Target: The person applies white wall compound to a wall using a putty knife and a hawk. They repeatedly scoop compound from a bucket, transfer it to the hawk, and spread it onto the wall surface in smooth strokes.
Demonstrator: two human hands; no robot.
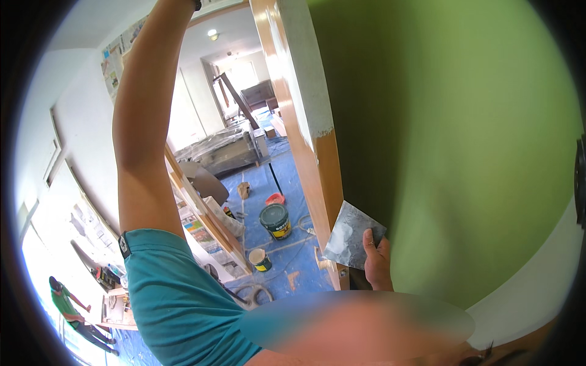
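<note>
Clamping the grey plate (348,235) by one side, my right grip (378,262) likely leaves its face clear; left grip: state not visible.

Flat square plate (345,238) mottled grey with whitish smears; teal sleeve (177,287); wall (482,134) plain green, dark olive by the frame, going bright lime further right. Door frame (331,174) orange-tan wood, patchy white coat on its upper part; floor sheeting (287,259) blue with pale lines; large bucket (273,218) dark, yellow patch on label; small tub (260,263) black and yellow, beige top. Newspaper (113,67) multicoloured print on off-white, co-worker's shirt (65,304) green, trousers (91,335) dark.
</note>
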